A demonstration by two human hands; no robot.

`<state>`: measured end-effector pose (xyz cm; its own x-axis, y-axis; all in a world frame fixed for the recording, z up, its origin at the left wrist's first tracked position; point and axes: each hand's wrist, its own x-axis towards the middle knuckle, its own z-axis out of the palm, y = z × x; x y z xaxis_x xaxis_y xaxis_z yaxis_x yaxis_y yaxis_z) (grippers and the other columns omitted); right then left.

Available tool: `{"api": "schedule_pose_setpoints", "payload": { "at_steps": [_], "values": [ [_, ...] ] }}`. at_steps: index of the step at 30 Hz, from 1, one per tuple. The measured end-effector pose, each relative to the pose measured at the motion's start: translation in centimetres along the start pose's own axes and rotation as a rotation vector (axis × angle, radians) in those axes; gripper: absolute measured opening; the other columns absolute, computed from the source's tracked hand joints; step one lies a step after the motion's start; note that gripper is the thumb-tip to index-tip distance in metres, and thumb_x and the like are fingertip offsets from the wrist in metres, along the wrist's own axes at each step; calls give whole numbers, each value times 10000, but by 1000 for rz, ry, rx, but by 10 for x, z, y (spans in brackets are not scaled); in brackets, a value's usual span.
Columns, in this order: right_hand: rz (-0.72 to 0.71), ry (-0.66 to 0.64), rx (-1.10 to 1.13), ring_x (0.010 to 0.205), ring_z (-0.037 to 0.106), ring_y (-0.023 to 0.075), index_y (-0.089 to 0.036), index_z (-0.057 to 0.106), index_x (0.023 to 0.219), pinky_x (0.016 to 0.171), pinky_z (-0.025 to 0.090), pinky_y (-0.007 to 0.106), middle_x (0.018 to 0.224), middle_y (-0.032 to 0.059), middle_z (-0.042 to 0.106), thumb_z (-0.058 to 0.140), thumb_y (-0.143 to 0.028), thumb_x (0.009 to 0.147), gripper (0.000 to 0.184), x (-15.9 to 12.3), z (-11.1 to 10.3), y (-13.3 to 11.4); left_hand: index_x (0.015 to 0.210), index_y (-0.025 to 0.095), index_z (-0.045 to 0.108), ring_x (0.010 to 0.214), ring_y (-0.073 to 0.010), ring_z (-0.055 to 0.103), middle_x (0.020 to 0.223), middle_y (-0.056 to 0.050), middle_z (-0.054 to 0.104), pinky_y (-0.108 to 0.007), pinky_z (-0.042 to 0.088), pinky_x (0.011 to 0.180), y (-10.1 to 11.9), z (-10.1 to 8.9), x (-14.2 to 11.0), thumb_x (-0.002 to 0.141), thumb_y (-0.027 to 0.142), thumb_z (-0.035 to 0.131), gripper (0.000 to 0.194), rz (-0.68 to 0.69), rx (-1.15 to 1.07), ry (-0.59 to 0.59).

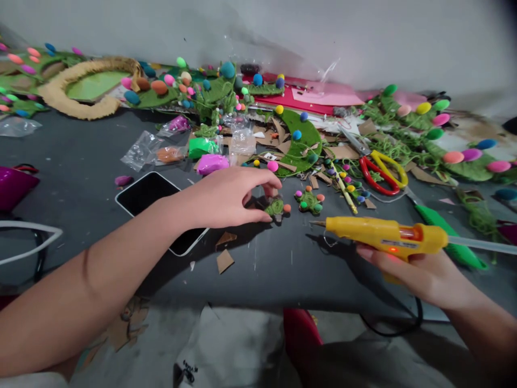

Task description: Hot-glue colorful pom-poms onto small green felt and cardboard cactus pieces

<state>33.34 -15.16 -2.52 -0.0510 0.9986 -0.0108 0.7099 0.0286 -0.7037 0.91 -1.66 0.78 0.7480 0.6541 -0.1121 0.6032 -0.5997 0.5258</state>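
Note:
My right hand (420,272) is wrapped round the grip of a yellow hot glue gun (371,233). Its nozzle points left, a clear glue stick (480,243) sticks out at the back and a red light glows on its side. My left hand (234,196) curls its thumb and fingers round a small green yarn-wrapped piece (276,207) with an orange ball on its right; the fingers partly hide it. Just right of that piece lies a similar green star (309,202) with small coloured balls on its tips.
A phone (147,194) lies under my left forearm. Scissors (383,172), a green-handled cutter (448,231) and a pencil (343,187) lie to the right. Behind are a green felt crescent (301,141), clay packets (212,163) and a tan ring (60,81). Cardboard scraps (225,261) lie in front.

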Motion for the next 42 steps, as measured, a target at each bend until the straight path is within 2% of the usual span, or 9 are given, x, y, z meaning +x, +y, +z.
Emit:
{"api": "schedule_pose_setpoints", "payload": {
  "at_steps": [3,6,11,14,22,30,37,42],
  "values": [
    [-29,-58,-36,885,803,310,-270,792,893,805,690,424,959,52,826,702,-520,820,275,-1,6,5,1271,253,633,895,-181,643,1197,-23,710,-281,428,713,1,10,4,851,470,744,485,33,18,-25],
    [-22,-92,-64,968,790,336,-299,789,914,917,655,513,955,40,822,674,-530,836,270,2,10,7,1253,253,639,926,-197,653,1162,-23,712,-285,420,709,1,16,5,838,510,752,501,26,29,-32],
    [-14,-174,-109,828,791,304,-290,777,860,812,682,469,862,29,811,601,-498,878,273,14,9,-1,1230,243,643,903,-204,651,1103,-27,713,-290,398,675,0,23,8,814,579,755,547,38,56,-6],
    [-23,-203,-162,792,783,313,-285,772,816,780,676,486,819,34,803,574,-501,865,297,20,7,-8,1216,240,642,905,-205,649,1070,-25,711,-293,399,683,-2,25,9,810,575,762,541,50,64,3],
    [-13,-202,-207,804,781,327,-302,748,773,833,655,532,763,29,779,568,-506,818,276,28,9,-16,1247,243,632,923,-211,659,1074,-31,718,-292,404,695,-2,25,8,815,550,761,545,67,41,15],
    [-14,-197,-198,729,772,293,-308,743,738,690,671,443,720,12,765,594,-474,813,235,28,9,-16,1261,237,620,950,-220,661,1110,-43,716,-300,420,722,-1,25,8,819,529,757,548,63,7,-1],
    [-29,-192,-177,889,778,335,-309,723,722,797,672,474,708,32,753,608,-586,821,316,30,10,-20,1251,229,617,946,-219,660,1121,-51,714,-296,414,710,-2,24,7,827,539,741,539,66,11,-5],
    [-44,-198,-197,852,780,320,-304,718,710,789,671,469,710,28,755,587,-567,829,317,29,10,-15,1246,228,620,948,-225,663,1118,-54,713,-296,405,700,-2,24,8,828,542,737,535,66,21,6]
  ]
}}
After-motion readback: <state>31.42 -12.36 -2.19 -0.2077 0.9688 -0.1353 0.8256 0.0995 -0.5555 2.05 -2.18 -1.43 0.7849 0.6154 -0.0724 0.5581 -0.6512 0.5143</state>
